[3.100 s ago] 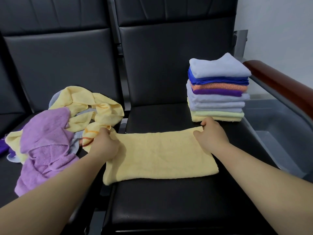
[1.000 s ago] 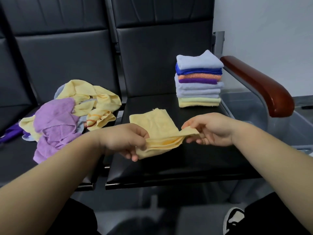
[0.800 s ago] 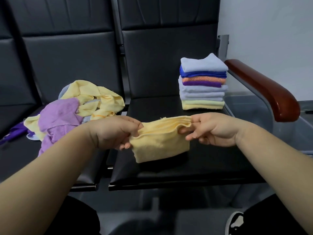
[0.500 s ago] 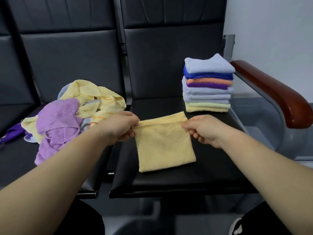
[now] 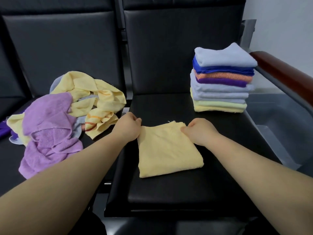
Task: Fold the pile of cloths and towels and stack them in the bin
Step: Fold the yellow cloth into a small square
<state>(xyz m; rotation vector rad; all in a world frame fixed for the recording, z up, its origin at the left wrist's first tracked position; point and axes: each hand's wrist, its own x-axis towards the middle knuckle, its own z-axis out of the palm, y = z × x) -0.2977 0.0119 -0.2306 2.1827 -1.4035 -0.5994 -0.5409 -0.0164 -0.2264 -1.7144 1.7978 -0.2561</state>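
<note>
Your left hand (image 5: 127,128) and right hand (image 5: 198,131) pinch far corners of the yellow cloth (image 5: 167,150).
Soft terry square, flat on smooth seat (image 5: 169,192).

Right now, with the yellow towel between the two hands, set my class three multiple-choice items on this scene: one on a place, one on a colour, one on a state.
1. Where does the folded stack stand?
A on the left seat
B at the back right of the seat, by the armrest
C on the person's lap

2. What colour is the stack's top towel?
A light blue
B orange
C black

3. How does the yellow towel lie?
A crumpled in the pile
B hanging in the air
C folded flat on the seat

Key:
1 B, the stack sits next to the armrest.
2 A, the pale blue towel lies uppermost.
3 C, it lies as a flat square, with the left hand and right hand holding its far corners.
</note>
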